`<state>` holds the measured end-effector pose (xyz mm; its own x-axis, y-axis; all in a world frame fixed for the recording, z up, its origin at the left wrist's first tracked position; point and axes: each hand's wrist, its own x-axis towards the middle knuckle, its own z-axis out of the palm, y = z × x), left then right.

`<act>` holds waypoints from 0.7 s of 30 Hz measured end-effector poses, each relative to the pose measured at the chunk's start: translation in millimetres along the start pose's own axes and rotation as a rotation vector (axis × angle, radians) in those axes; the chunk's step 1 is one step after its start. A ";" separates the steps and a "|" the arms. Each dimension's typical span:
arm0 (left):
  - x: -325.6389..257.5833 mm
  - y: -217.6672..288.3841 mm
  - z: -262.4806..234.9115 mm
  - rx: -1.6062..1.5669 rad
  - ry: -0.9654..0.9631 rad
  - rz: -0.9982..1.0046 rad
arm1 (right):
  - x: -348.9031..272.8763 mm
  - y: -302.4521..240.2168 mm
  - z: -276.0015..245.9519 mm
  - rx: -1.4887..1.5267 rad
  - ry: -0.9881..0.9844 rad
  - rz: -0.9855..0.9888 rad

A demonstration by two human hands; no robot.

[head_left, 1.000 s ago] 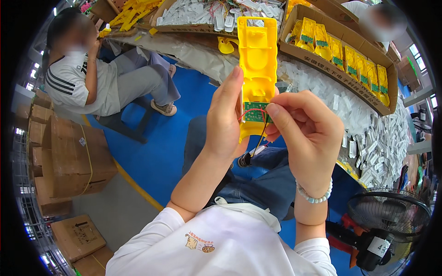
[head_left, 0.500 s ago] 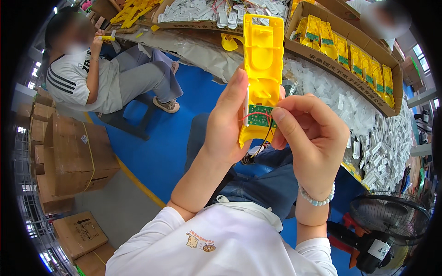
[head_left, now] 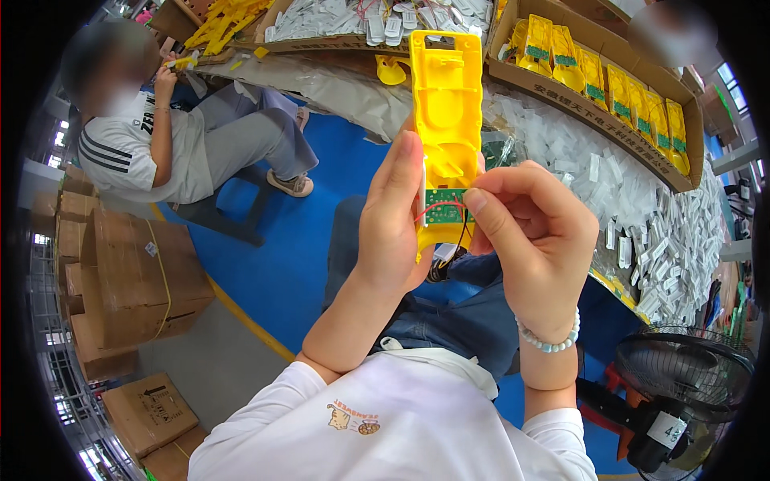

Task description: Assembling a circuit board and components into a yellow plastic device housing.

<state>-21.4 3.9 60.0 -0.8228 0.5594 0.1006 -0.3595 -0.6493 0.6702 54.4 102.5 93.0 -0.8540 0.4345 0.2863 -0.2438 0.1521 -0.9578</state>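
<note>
We've got the yellow case (head_left: 446, 120) gripped in our left hand (head_left: 395, 216); right hand (head_left: 536, 240) pinches the red wire (head_left: 439, 207), so go gentle, no yanking.

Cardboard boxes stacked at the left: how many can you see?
About 6: one large strapped box, smaller ones behind it, two at bottom left; more may be hidden.

Two hands hold a yellow plastic casing upright above the lap.

The left hand (head_left: 395, 220) grips the yellow casing (head_left: 446, 120) from its nine o'clock side, fingers pointing to twelve. The right hand (head_left: 533, 236), at the casing's four o'clock, pinches at a green circuit board (head_left: 443, 206) with a red wire (head_left: 437, 208) in its lower end. A cardboard tray of yellow casings (head_left: 597, 76) lies at one o'clock; a seated person (head_left: 172, 136) works at ten o'clock.
</note>
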 end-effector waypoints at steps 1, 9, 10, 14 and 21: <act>0.3 -0.5 -1.3 -0.009 -0.028 -0.014 | -0.4 0.6 -0.7 -0.041 0.008 -0.042; -6.9 -3.6 7.4 0.075 0.095 0.015 | -3.9 -0.6 -5.5 0.015 -0.038 0.062; -7.9 -2.9 2.3 0.093 0.026 0.024 | -4.2 -0.1 -6.4 0.050 -0.060 0.104; -10.6 -2.8 4.1 0.130 -0.023 0.020 | -3.9 1.6 -11.4 0.121 -0.072 0.174; -8.7 -8.2 5.6 0.076 -0.027 -0.037 | -5.7 0.2 -21.3 0.178 -0.071 0.243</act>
<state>-8.8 7.2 57.8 -0.7972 0.5965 0.0934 -0.3543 -0.5875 0.7275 69.0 119.0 91.7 -0.9257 0.3746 0.0521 -0.0998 -0.1091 -0.9890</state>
